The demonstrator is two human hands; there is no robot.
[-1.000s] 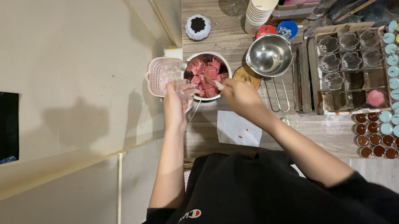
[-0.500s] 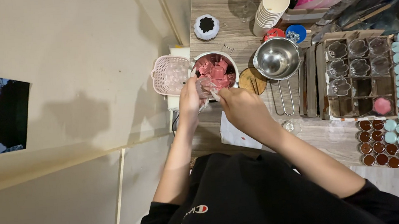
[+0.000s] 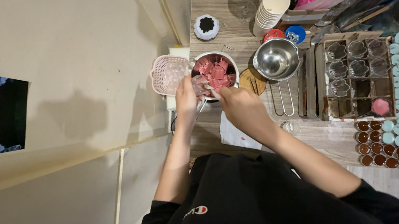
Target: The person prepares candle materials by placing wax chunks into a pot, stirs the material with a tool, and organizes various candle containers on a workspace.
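Observation:
A round metal pot (image 3: 230,65) full of pink chunks (image 3: 214,71) stands on the wooden table. My left hand (image 3: 185,98) holds a small clear mould piece (image 3: 200,85) at the pot's near rim. My right hand (image 3: 239,106) grips a thin pale tool (image 3: 213,93) whose tip meets that clear piece. Both hands sit close together just in front of the pot.
A pink basket (image 3: 167,75) of clear pieces sits left of the pot. An empty steel bowl (image 3: 277,59), a stack of paper cups (image 3: 270,7), a wooden crate (image 3: 355,75) of clear moulds, and rows of small lidded jars (image 3: 393,141) lie to the right.
My hands have drawn slightly back from over the pot toward its near rim. The camera view has shifted, so everything sits a little further right.

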